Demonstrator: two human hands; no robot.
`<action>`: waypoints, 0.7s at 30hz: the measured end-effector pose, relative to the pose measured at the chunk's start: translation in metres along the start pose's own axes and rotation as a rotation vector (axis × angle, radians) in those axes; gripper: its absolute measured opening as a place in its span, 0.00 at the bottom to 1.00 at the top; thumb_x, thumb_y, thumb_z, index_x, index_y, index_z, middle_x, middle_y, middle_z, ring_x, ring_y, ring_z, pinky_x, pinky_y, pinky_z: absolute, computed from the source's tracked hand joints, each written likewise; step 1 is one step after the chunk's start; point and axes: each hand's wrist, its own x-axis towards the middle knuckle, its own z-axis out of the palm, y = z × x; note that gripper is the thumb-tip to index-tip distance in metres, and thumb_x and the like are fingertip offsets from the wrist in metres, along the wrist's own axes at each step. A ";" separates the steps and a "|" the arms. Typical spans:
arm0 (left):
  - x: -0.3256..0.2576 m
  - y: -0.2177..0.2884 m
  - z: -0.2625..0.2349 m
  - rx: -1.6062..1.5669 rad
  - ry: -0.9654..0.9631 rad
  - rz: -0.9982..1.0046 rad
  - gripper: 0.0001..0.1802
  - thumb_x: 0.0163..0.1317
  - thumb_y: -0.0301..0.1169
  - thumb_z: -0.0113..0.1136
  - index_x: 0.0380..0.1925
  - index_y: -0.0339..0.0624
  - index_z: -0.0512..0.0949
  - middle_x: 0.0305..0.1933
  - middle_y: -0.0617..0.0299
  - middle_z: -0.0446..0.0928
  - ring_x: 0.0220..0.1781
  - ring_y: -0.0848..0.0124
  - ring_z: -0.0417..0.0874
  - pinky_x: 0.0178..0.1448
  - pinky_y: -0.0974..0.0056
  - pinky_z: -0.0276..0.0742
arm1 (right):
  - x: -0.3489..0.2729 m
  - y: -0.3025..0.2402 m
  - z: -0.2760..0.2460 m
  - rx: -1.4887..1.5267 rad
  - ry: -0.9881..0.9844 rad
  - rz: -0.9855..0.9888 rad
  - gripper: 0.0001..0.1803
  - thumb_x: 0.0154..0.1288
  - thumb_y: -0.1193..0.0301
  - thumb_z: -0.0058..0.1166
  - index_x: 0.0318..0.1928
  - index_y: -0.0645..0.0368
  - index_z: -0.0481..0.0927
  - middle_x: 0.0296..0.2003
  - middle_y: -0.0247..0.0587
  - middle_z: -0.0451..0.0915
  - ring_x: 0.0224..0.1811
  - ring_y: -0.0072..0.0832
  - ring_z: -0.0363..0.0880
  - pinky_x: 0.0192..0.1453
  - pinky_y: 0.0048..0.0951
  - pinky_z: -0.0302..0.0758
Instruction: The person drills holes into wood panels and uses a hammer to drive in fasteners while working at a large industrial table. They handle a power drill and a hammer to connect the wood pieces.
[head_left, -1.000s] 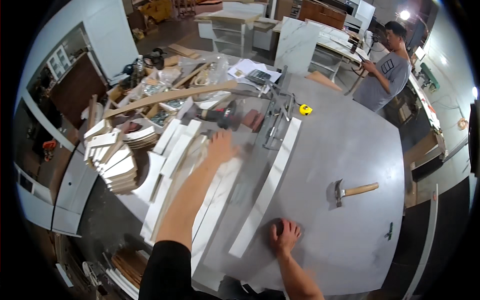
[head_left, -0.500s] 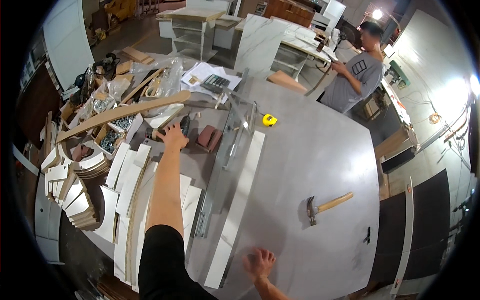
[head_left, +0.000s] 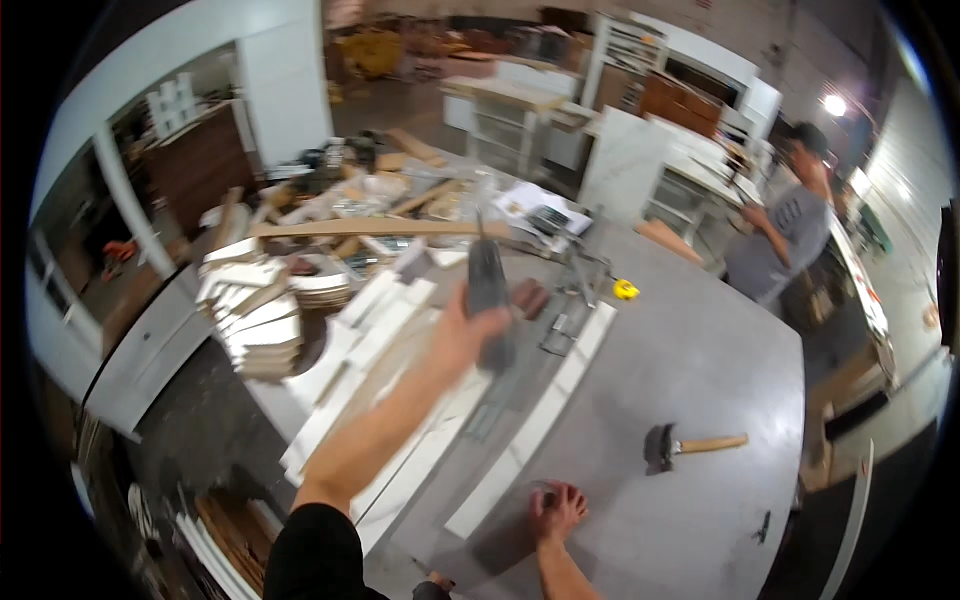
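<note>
My left hand is closed around a dark power drill, raised above the white strips on the left of the table. The drill's narrow end points away from me; motion blurs its outline. My right hand is low over the grey tabletop, fingers curled. A small dark spot shows between its thumb and fingers, too unclear to name. Just left of that hand lies a long white marbled strip. Metal rails run alongside the strip. A claw hammer with a wooden handle lies to the right.
A yellow tape measure sits near the strip's far end. Curved white pieces are stacked at left. Behind them are a long wooden piece, papers and a calculator. A person in grey stands at the far right.
My left hand has picked up the drill and lifted it toward the right. The view has swung left. My right hand is still low over the tabletop, its fingers more curled.
</note>
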 end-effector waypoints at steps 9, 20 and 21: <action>-0.523 0.075 -0.021 -0.622 0.306 -0.365 0.32 0.59 0.44 0.64 0.59 0.39 0.69 0.54 0.57 0.76 0.56 0.68 0.78 0.60 0.62 0.75 | 0.036 0.084 0.048 0.842 -0.283 -0.235 0.16 0.71 0.59 0.47 0.48 0.58 0.76 0.49 0.39 0.77 0.50 0.41 0.73 0.51 0.46 0.72; -0.960 0.011 0.063 -0.761 1.624 -0.031 0.30 0.59 0.52 0.62 0.50 0.39 0.72 0.47 0.58 0.76 0.46 0.67 0.78 0.51 0.63 0.75 | -0.500 0.025 -0.217 0.245 -1.804 -1.698 0.57 0.48 0.72 0.72 0.74 0.59 0.48 0.59 0.49 0.71 0.60 0.39 0.73 0.60 0.40 0.72; -0.990 -0.014 0.067 -0.805 1.655 -0.037 0.29 0.60 0.51 0.63 0.52 0.40 0.73 0.49 0.58 0.77 0.50 0.68 0.78 0.54 0.62 0.75 | -0.539 0.042 -0.216 0.304 -2.064 -1.581 0.59 0.47 0.72 0.73 0.74 0.59 0.45 0.59 0.50 0.71 0.59 0.39 0.74 0.61 0.41 0.72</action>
